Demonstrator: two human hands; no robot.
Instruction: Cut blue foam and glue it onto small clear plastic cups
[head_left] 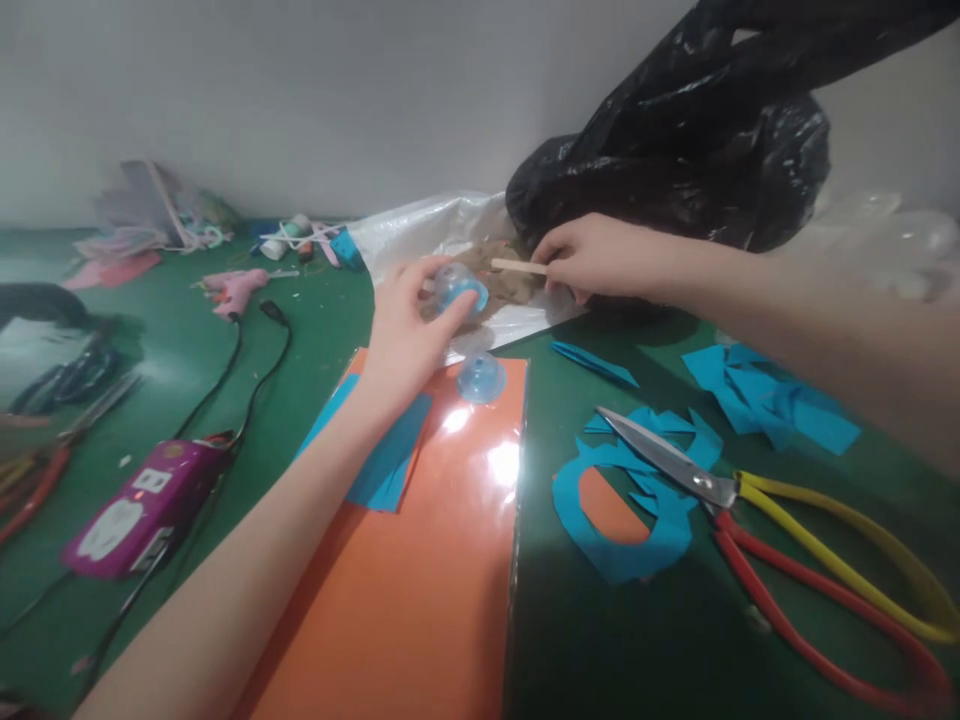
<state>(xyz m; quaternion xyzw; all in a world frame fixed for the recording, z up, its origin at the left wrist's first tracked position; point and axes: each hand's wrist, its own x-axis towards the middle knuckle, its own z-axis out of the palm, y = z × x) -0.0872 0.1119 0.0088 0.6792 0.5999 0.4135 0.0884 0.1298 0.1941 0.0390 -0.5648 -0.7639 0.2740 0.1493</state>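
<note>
My left hand (420, 315) is closed around a small clear plastic cup (452, 280) with blue showing in it. Between the fingers of my right hand (574, 258) is a flat wooden stick (517, 266), its free end pointing left. Under the stick, a brown crumpled mass (514, 285) lies on a white plastic sheet (420, 232); its material is unclear. A second clear piece with blue (481, 378), much like the held one, rests at the top of a glossy orange sheet (442, 590), just below my left hand.
Large scissors (705, 485) lie on blue paper scraps (622, 560) at right. A black plastic bag (675, 170) stands behind my right hand. At left are a pink glue gun (238, 292), a purple power strip (146, 510) with black cords, and other scissors (60, 450).
</note>
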